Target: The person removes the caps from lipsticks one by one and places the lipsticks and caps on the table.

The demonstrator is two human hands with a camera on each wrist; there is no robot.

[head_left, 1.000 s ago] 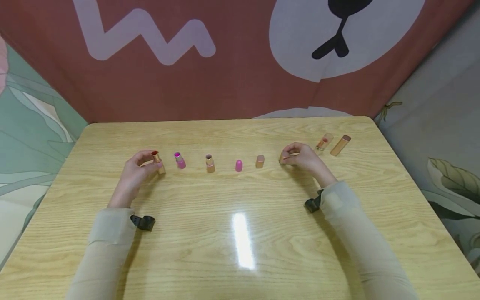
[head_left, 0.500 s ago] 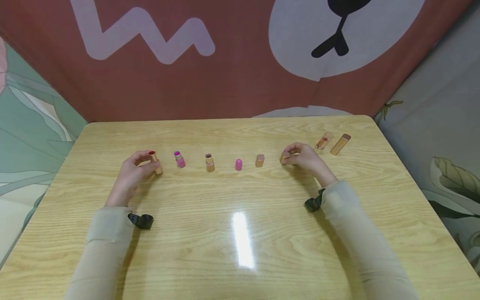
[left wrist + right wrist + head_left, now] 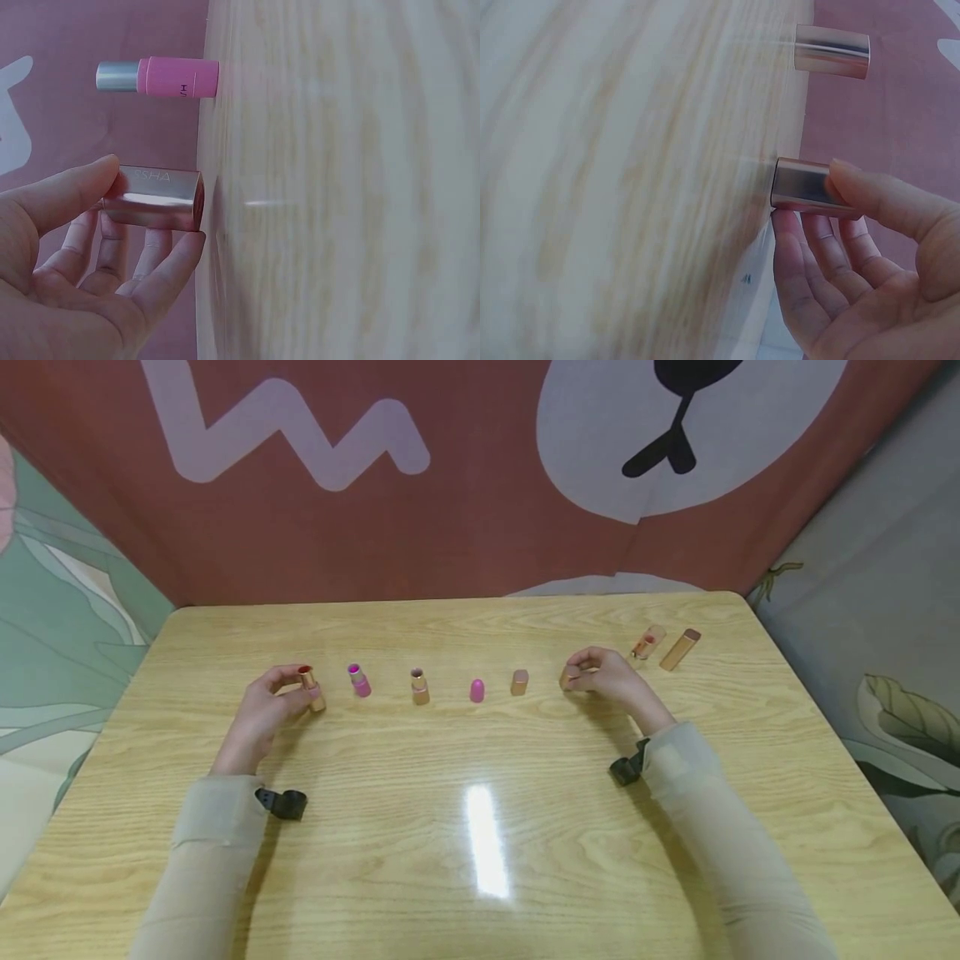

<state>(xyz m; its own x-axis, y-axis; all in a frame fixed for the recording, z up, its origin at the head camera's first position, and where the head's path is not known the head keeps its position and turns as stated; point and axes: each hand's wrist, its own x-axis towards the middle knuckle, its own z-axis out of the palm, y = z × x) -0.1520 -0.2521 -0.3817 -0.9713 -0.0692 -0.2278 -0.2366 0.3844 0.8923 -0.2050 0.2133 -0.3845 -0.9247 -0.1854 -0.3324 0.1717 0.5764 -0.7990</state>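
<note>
My left hand [image 3: 266,710] pinches an uncapped rose-gold lipstick [image 3: 312,690] between thumb and fingers. It stands upright on the table at the left end of a row, its red top showing. In the left wrist view, pale letters mark the lipstick's base [image 3: 154,196]. At the row's right end, my right hand [image 3: 609,677] pinches a gold lipstick cap [image 3: 567,677], its lower edge right at the tabletop in the right wrist view. Between the hands stand a pink lipstick tube [image 3: 359,682], a gold lipstick tube [image 3: 420,687], a pink cap [image 3: 477,691] and another gold cap [image 3: 520,682].
Behind the right hand, a clear-capped lipstick [image 3: 648,643] and a long gold tube [image 3: 680,649] are at the table's back right. The wooden table [image 3: 390,827] meets a red printed cloth [image 3: 480,527] at its far edge.
The left hand has shifted slightly left with the rose-gold lipstick since the earliest frame, then stays there. The right hand and the row between have hardly moved.
</note>
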